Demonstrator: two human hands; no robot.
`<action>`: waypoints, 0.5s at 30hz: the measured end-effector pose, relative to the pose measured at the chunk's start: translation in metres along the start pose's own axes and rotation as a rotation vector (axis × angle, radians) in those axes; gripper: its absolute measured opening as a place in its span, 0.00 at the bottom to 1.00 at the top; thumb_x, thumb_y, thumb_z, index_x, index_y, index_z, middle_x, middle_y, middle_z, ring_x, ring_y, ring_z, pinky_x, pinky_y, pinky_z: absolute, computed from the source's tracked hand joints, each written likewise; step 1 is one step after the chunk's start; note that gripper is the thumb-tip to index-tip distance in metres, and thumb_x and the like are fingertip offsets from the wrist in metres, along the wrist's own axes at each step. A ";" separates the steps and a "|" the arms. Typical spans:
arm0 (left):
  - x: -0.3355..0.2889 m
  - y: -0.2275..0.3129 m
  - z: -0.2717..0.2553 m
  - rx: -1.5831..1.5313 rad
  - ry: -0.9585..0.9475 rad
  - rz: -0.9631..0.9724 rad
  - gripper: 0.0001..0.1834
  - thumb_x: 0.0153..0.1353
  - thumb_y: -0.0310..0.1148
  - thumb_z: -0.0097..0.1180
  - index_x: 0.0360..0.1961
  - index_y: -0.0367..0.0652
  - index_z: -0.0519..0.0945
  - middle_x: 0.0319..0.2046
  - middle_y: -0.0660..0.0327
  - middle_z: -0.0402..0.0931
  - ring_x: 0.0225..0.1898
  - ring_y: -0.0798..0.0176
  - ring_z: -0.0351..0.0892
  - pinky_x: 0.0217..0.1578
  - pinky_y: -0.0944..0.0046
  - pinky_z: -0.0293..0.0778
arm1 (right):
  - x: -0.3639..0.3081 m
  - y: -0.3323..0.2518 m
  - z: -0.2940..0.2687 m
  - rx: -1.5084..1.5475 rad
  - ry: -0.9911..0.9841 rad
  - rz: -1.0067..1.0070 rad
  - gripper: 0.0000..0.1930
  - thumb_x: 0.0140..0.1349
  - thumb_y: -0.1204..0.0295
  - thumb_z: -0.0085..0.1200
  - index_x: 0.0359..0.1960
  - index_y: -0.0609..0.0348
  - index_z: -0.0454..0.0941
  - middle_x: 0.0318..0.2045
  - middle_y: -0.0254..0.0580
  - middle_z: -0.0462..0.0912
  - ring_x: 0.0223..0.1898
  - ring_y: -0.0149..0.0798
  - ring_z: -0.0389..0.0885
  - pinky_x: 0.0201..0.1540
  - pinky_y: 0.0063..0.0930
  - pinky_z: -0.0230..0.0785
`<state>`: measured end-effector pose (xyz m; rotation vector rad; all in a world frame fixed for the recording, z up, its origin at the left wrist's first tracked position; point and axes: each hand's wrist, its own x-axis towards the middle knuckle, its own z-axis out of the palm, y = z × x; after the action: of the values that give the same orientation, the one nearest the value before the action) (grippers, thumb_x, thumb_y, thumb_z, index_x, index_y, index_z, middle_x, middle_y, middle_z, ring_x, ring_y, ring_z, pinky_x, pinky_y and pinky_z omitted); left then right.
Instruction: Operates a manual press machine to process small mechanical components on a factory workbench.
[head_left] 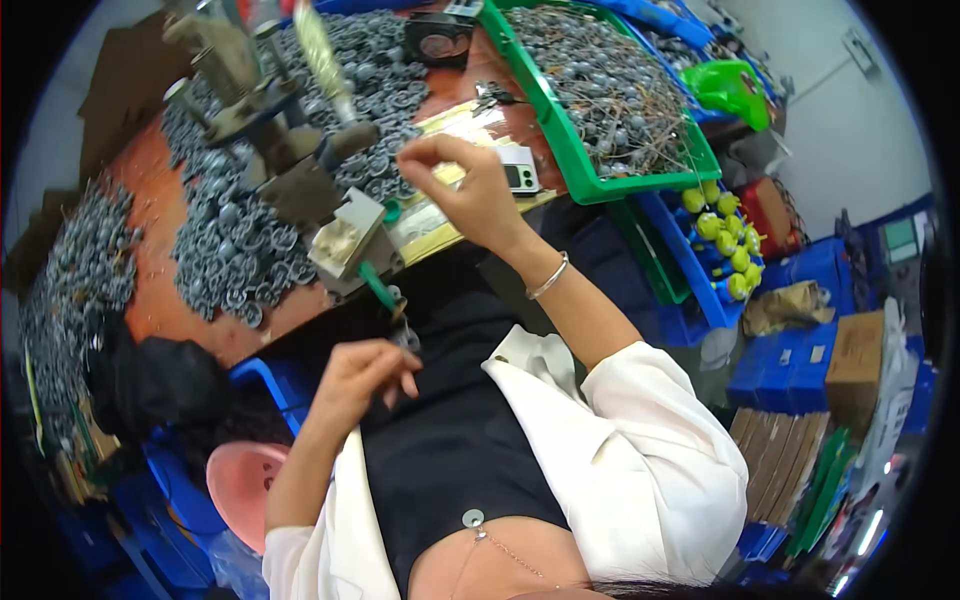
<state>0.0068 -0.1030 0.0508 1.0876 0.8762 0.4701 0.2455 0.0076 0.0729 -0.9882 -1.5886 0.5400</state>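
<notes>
left hand (pixel 365 378): pinched shut on small grey part (pixel 405 338) | right hand (pixel 470 190): fingertips pinched, contents unclear, above press (pixel 345 240)

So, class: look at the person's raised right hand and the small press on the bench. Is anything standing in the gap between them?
Nothing visible does. The right hand hangs, fingers pinched, just right of the press; only bare bench and a yellowish strip lie below that gap. The left hand sits lower, by the green lever.

Bright, even light; blurred, warped edges
</notes>
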 end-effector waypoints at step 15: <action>-0.116 0.123 -0.339 -0.728 1.361 0.937 0.23 0.75 0.37 0.39 0.64 0.32 0.65 0.67 0.40 0.61 0.70 0.43 0.58 0.71 0.43 0.54 | 0.043 0.102 -0.178 -0.461 0.022 0.107 0.10 0.61 0.69 0.60 0.36 0.64 0.85 0.28 0.40 0.87 0.30 0.27 0.83 0.35 0.23 0.75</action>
<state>-0.3248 0.0568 0.1425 0.2898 1.1082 2.2771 0.4459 0.0695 0.0640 -1.4240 -1.6836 0.2330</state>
